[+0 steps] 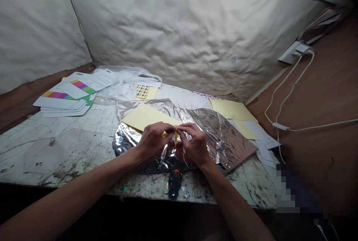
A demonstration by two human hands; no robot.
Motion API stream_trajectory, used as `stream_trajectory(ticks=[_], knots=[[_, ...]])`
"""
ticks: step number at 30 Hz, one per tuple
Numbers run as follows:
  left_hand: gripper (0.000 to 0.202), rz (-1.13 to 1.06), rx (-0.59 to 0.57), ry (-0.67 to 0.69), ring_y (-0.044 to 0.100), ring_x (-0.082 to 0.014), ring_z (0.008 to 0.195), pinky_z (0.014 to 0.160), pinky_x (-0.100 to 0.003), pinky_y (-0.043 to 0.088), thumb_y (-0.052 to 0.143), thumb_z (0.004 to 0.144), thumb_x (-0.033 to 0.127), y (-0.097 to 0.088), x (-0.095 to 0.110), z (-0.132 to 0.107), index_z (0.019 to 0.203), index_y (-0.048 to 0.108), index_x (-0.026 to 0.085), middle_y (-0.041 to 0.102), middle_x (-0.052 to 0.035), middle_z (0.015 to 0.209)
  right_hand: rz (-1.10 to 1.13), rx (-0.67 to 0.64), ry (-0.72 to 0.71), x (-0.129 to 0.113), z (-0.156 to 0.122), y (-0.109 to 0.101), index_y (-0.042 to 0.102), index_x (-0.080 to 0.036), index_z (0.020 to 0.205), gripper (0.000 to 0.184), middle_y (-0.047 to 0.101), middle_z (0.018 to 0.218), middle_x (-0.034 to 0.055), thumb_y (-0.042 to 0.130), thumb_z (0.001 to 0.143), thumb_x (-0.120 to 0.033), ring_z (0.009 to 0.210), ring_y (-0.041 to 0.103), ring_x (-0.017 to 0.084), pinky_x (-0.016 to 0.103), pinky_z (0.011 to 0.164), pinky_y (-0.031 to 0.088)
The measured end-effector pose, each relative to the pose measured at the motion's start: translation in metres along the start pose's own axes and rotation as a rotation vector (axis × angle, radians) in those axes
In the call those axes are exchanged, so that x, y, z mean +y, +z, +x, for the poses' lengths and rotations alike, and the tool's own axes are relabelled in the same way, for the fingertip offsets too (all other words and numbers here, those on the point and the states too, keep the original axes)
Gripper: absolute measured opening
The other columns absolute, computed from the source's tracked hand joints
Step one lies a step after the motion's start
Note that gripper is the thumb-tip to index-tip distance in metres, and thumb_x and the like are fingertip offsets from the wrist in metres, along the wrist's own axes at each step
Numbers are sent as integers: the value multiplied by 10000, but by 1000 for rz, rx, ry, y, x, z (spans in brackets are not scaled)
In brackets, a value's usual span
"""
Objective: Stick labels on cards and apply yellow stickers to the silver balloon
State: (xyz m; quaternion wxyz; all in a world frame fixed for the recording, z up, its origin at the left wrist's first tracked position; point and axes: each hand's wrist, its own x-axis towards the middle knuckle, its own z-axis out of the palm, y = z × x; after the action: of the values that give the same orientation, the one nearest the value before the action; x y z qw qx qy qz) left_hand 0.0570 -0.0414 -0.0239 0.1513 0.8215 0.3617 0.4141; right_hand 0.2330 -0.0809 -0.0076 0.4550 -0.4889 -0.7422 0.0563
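Bare forearms (84,185) reached over the desk (56,147); the left hand (153,138) and right hand (195,146) met fingertip to fingertip, each grip closed on a narrow yellow strip (176,139) above crinkled silver foil (216,132), near a yellow sheet (151,116). Small, even movements, pinched that close, seemed best for sparing the strip a tear.

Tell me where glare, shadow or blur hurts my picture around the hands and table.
Head view: bright glare streaks the silver sheet beneath the left hand and right hand; head view: the yellow strip between them is too small and soft to make out well; head view: deep shadow lies below the table's near edge, and pixelation hides part of the lower right.
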Motion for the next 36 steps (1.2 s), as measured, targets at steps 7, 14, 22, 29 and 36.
stream_trajectory(ticks=[7, 14, 22, 29, 36], knots=[[163, -76, -62, -59, 686, -163, 779, 697, -257, 489, 601, 845, 192, -3, 5, 1, 1003, 626, 222, 726, -2, 866, 156, -2, 81, 1, 0, 1, 739, -214, 912, 143, 700, 924, 58, 616, 866, -157, 898, 660, 189, 339, 822, 543], [151, -36, -90, -51, 686, -162, 779, 679, -249, 471, 586, 852, 194, -5, 4, 1, 999, 574, 227, 714, 9, 862, 179, -30, 83, 1, 0, -1, 740, -216, 907, 161, 711, 938, 56, 600, 868, -147, 913, 669, 188, 342, 841, 548], [136, 25, -74, -28, 695, -166, 750, 655, -246, 468, 582, 863, 220, -5, 2, 1, 993, 542, 214, 715, 3, 842, 162, -36, 35, -1, 0, -1, 719, -205, 929, 137, 702, 951, 58, 602, 876, -158, 924, 660, 183, 334, 858, 537], [143, 48, -78, 21, 689, -155, 722, 635, -236, 458, 589, 868, 216, -4, 2, 0, 1003, 542, 220, 716, 22, 819, 129, -35, 33, 0, -1, 0, 710, -198, 895, 131, 700, 911, 55, 594, 867, -145, 893, 650, 185, 340, 855, 517], [164, 36, -35, 109, 637, -135, 774, 677, -234, 455, 504, 891, 120, -6, 3, 2, 1001, 593, 203, 670, -13, 885, 251, 129, 317, 3, 0, -2, 667, -170, 850, 143, 681, 843, 38, 581, 889, -276, 797, 643, 177, 305, 758, 511]])
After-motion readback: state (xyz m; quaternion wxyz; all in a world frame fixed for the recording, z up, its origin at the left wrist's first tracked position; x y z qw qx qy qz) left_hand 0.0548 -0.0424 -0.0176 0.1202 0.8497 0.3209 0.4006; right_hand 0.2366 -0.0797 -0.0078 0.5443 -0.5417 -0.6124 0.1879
